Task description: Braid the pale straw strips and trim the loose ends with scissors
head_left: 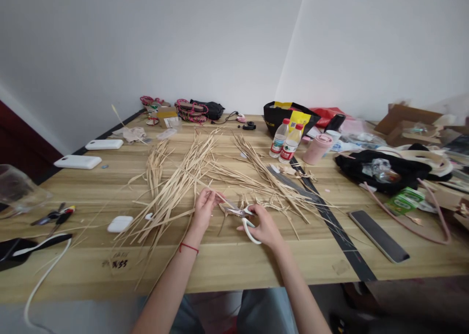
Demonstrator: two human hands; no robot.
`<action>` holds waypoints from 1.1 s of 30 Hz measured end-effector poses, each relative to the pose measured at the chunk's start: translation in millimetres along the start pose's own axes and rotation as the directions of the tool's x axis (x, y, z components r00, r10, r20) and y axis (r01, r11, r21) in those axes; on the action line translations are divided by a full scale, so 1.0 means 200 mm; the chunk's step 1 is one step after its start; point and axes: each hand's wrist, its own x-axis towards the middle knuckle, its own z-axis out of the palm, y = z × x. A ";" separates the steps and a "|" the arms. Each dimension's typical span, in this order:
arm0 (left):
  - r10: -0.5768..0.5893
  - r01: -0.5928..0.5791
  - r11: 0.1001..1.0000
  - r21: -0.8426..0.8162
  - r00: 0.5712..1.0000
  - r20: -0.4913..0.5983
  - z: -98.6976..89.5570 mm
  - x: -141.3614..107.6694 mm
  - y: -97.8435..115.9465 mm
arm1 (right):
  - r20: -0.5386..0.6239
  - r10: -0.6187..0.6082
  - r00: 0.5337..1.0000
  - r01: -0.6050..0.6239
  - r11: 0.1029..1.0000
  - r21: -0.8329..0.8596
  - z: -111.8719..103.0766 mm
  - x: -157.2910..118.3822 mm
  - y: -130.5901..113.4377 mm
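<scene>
My left hand [205,207], with a red string at the wrist, pinches a thin tan straw strip [198,181] that runs up and left over the pile. Close to its right, my right hand [264,227] grips a pair of scissors [250,230] with white handles. The scissor blades are spread apart and point left toward the left fingertips. Whether they touch the strip is too small to tell. Under and beyond both hands lie loose straw strips [183,170] in several bundles. Short knotted ends [269,202] lie just past the scissors.
Two bottles [289,147] and a pink cup [317,149] stand back right, before a black bag [273,116]. A phone [379,236] lies right of a dark tape strip [339,231]. A white earbud case [120,224] and power banks [78,162] lie left.
</scene>
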 end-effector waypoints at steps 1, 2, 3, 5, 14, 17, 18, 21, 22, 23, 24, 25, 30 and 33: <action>-0.001 0.001 1.000 0.005 1.000 -0.003 0.00 0.00 0.00 | -0.001 0.003 1.000 -0.003 1.000 -0.001 0.00 0.00 0.00; -0.001 0.001 1.000 0.009 1.000 -0.005 0.00 0.00 0.00 | -0.001 0.006 1.000 -0.006 1.000 -0.003 0.00 0.00 0.00; -0.001 0.001 1.000 0.010 1.000 -0.004 0.00 0.00 0.00 | -0.001 0.007 1.000 -0.007 1.000 -0.005 0.00 0.00 0.00; 0.002 -0.002 1.000 0.008 1.000 0.000 0.00 0.00 0.00 | 0.001 0.009 1.000 -0.009 1.000 -0.007 0.00 0.00 0.00; 0.027 -0.025 0.998 0.051 0.999 -0.046 0.01 -0.01 0.01 | -0.011 0.017 1.000 -0.017 1.000 -0.025 0.00 -0.01 0.02; 0.038 -0.034 0.998 0.058 0.997 -0.061 0.01 -0.01 0.02 | -0.012 0.035 0.999 -0.035 0.999 -0.021 0.00 -0.01 0.02; 0.040 -0.036 0.998 0.055 0.997 -0.065 0.01 -0.01 0.02 | -0.014 0.040 0.999 -0.041 0.999 -0.023 0.00 -0.01 0.02; 0.044 -0.041 0.998 0.044 0.997 -0.071 0.01 0.00 0.01 | -0.025 0.040 0.999 -0.041 0.999 -0.028 0.00 -0.01 0.03; 0.045 -0.042 0.998 0.043 0.997 -0.067 0.01 0.00 0.01 | -0.030 0.038 0.999 -0.039 0.999 -0.029 0.00 -0.01 0.03; 0.044 -0.042 0.998 0.045 0.997 -0.061 0.01 0.00 0.01 | -0.033 0.035 0.999 -0.036 0.999 -0.031 -0.01 -0.02 0.03; 0.044 -0.041 0.998 0.049 0.997 -0.055 0.01 -0.01 0.01 | -0.037 0.033 0.999 -0.035 0.999 -0.034 -0.01 -0.02 0.04; 0.044 -0.041 0.998 0.057 0.998 -0.054 0.01 -0.01 0.01 | -0.040 0.031 0.999 -0.033 0.999 -0.037 -0.01 -0.02 0.04; 0.052 -0.045 0.995 0.092 0.996 -0.070 0.00 0.00 0.00 | -0.042 0.022 0.999 -0.024 0.998 -0.058 -0.01 -0.02 0.05; 0.059 -0.053 0.994 0.092 0.996 -0.070 -0.01 0.00 -0.01 | -0.043 0.025 0.999 -0.028 0.997 -0.072 -0.01 -0.02 0.05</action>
